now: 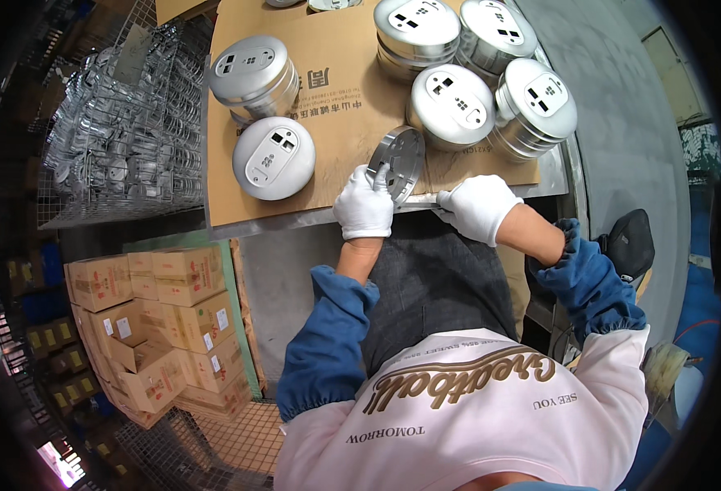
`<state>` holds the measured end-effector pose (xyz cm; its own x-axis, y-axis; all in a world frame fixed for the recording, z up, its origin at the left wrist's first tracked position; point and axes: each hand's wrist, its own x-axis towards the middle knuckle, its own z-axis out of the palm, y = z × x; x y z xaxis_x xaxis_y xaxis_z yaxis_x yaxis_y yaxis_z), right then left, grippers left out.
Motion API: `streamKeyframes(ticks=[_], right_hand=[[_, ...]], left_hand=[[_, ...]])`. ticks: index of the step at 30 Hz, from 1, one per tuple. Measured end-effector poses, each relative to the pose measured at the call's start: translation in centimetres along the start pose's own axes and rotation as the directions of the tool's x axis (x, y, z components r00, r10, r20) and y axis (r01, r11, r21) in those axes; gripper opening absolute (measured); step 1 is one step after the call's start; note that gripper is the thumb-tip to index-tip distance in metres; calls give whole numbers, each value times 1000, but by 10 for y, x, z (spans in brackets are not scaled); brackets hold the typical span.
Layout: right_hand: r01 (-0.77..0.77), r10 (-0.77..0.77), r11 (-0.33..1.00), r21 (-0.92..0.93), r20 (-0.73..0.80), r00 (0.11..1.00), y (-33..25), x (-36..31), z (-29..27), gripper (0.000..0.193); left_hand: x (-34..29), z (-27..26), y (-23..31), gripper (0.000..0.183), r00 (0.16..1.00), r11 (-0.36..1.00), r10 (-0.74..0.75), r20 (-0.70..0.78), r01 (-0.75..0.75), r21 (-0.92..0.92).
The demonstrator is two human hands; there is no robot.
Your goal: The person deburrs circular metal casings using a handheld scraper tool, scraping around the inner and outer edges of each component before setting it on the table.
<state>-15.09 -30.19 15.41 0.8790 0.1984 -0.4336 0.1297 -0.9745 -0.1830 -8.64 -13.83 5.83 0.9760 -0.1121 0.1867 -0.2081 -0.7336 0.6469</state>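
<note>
My left hand (363, 203), in a white glove, grips a round, shallow metal disc (399, 166) by its rim, thumb against its face. The disc stands tilted on edge at the front of the table and has several holes. My right hand (481, 209), gloved too, is closed round a slim metal tool (426, 199) that points left at the disc's lower edge. Its exact kind is hard to make out. Just beyond the disc sits a silver domed housing (452, 106); another domed housing (273, 158) lies to the left of my left hand.
Brown cardboard (344, 106) covers the metal table. More silver housings (532, 106) stand in stacks at the right, and another stack (254, 78) at the left. A wire cage (123, 131) full of metal parts adjoins the table; cartons (164, 319) are piled below it.
</note>
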Motion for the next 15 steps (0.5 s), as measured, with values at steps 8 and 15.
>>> streamKeyframes(ticks=[8, 15], right_hand=[[-26, 15, 990, -139, -80, 997, 5, 13, 8, 11], [-23, 18, 986, -168, -34, 999, 0, 16, 5, 11]], left_hand=[[-1, -4, 4, 36, 999, 999, 2, 42, -4, 32], [-4, -4, 6, 37, 999, 1000, -4, 33, 4, -10]])
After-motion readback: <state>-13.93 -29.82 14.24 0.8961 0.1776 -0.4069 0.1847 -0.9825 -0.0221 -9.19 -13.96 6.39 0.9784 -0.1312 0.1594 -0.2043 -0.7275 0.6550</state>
